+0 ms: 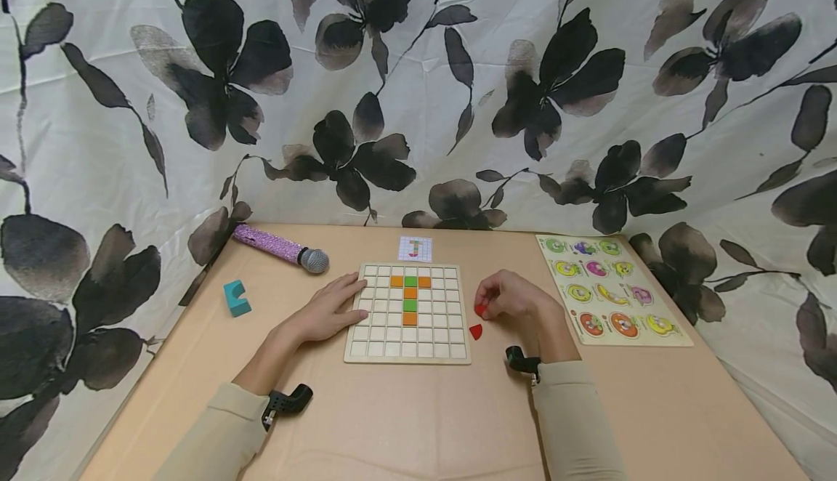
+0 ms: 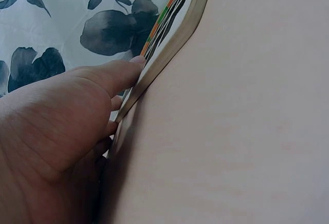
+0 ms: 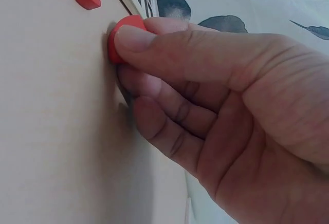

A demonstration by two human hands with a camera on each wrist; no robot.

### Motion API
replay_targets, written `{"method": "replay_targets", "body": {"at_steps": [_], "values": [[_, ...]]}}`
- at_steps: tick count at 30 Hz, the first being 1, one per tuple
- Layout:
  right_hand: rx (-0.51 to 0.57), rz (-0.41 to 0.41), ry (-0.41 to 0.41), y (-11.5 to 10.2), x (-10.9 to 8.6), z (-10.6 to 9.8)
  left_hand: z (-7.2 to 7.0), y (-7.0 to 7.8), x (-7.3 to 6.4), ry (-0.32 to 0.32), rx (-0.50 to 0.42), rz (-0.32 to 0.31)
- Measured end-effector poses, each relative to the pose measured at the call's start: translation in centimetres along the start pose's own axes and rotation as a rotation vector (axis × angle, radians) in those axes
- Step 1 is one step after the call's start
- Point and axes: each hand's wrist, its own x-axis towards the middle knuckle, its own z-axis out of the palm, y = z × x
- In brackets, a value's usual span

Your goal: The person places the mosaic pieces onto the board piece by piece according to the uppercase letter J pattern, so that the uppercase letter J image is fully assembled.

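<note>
A white grid board (image 1: 407, 351) with a wooden rim lies in the middle of the table. Orange and green squares (image 1: 410, 305) fill some of its cells in a T shape. My left hand (image 1: 329, 309) rests along the board's left edge, fingers extended; in the left wrist view its thumb touches the rim. To the right of the board, my right hand (image 1: 513, 296) pinches a small red piece (image 3: 114, 49) between thumb and fingers, close to the tabletop. Another red piece (image 1: 475, 331), roughly wedge-shaped, lies just below that hand, beside the board.
Behind the board lies a small pattern card (image 1: 415, 249). A glittery purple microphone (image 1: 281, 248) and a teal notched block (image 1: 236, 298) are on the left. A sheet of fruit pictures (image 1: 615, 290) lies on the right. Floral cloth (image 1: 458, 197) hangs behind the table.
</note>
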Motion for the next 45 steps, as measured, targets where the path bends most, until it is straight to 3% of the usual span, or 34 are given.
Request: {"method": "replay_targets", "body": {"at_steps": [20,37,45], "values": [[-0.008,-0.09,0.081,-1.0,0.1,0.1,0.0,0.1,0.0,0.002,0.0,0.001],[-0.028,-0.169,0.139,-2.7,1.0,1.6,0.1,0.2,0.0,-0.002,-0.006,-0.008],[0.019,-0.189,0.141,-3.6,1.6,2.4,0.1,0.1,0.0,-0.002,-0.008,-0.01]]}}
